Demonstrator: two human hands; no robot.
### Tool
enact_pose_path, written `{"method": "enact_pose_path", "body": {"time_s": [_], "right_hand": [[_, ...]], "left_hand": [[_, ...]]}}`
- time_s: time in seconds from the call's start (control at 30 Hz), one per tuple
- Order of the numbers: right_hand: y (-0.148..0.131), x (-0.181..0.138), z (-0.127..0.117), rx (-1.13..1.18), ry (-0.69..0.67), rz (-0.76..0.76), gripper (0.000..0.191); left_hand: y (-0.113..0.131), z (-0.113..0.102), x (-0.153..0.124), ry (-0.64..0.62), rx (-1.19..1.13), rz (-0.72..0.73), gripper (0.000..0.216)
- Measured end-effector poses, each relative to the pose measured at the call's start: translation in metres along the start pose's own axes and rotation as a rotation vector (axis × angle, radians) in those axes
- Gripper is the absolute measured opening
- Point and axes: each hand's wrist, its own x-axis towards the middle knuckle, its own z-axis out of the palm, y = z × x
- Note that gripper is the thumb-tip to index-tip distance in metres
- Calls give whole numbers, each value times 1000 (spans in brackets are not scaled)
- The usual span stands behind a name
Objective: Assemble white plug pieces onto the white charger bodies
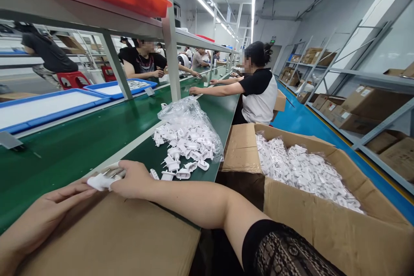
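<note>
Green belting runs down a long factory bench [80, 146], with other workers seated further along. Nearest the camera, the left hand [42, 220] lies flat and open on a cardboard sheet [113, 237], its fingertips touching a white plastic plug part [101, 180]. The right hand [132, 179], just beside it, is curled closed around that same part. A steady two-handed pinch looks wise here. Right of the hands, loose parts spill from a clear bag [189, 131]; further right, a carton [323, 207] holds more.

Left hand [48, 213]: palm down, fingers extended rightward. Right hand [131, 179]: forearm reaching leftward across the body, fingers curled, fingertips meeting the left hand's; dark patterned sleeve at upper arm
</note>
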Motion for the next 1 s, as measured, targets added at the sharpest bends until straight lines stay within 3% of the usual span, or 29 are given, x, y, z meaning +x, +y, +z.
{"method": "enact_pose_path", "body": {"time_s": [0.1, 0.33, 0.7, 0.83, 1.0], "right_hand": [[-1, -1, -1, -69, 10, -49, 34], [5, 2, 5, -99, -7, -50, 41], [2, 0, 3, -117, -32, -54, 35], [1, -1, 2, -106, -38, -51, 32], [-4, -2, -1, -143, -37, -46, 41]], "left_hand": [[18, 2, -13, -168, -144, -133, 69], [18, 3, -17, -142, -112, -17, 61], [10, -1, -14, -227, -149, -164, 61], [11, 0, -16, -203, -183, -132, 59], [19, 4, -26, -234, -240, -204, 60]]}}
